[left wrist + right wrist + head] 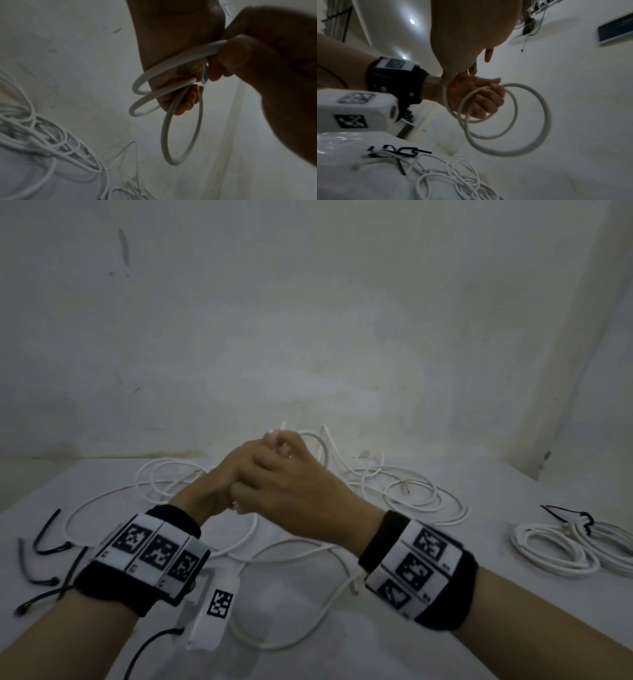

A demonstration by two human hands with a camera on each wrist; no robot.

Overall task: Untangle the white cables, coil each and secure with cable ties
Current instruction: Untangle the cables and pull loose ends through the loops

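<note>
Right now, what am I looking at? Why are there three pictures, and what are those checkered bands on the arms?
These are a person's two hands, no robot. One camera sits on the head; one rides on each wrist, on bands with checkered squares. The left hand holds loops of white cable. The right hand meets it and seems to pinch the same cable. On the white table lie tangled cables, a coiled bundle already tied, and spare black ties.
</note>
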